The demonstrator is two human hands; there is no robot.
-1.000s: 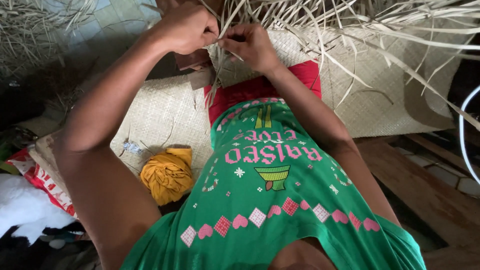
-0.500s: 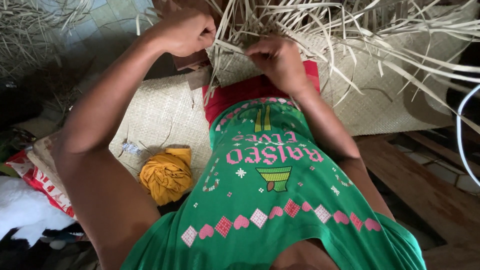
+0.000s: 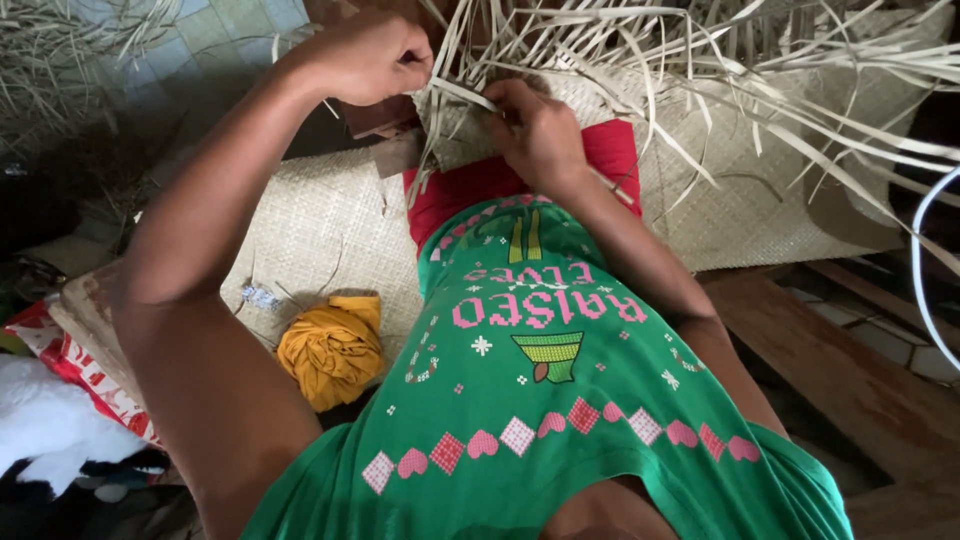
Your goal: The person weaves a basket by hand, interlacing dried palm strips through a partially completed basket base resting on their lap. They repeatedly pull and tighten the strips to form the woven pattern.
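My left hand [image 3: 368,55] is closed on pale dry leaf strips [image 3: 640,40] at the near edge of a half-woven mat [image 3: 740,190]. Just to its right, my right hand [image 3: 535,125] pinches another strip against the woven edge. Loose strip ends fan out up and to the right from the weave. The mat lies over my lap, above my green patterned shirt [image 3: 540,400] and red garment [image 3: 470,185].
A finished woven mat [image 3: 310,230] covers the floor under me. A bunched yellow cloth [image 3: 333,350] lies by my left side. Red patterned fabric [image 3: 70,365] and a white bundle [image 3: 40,420] sit at the lower left. Wooden planks [image 3: 850,370] run at the right.
My right hand has slid right and down along the woven edge, drawing a strip with it. My left hand has stayed clenched at the same spot.
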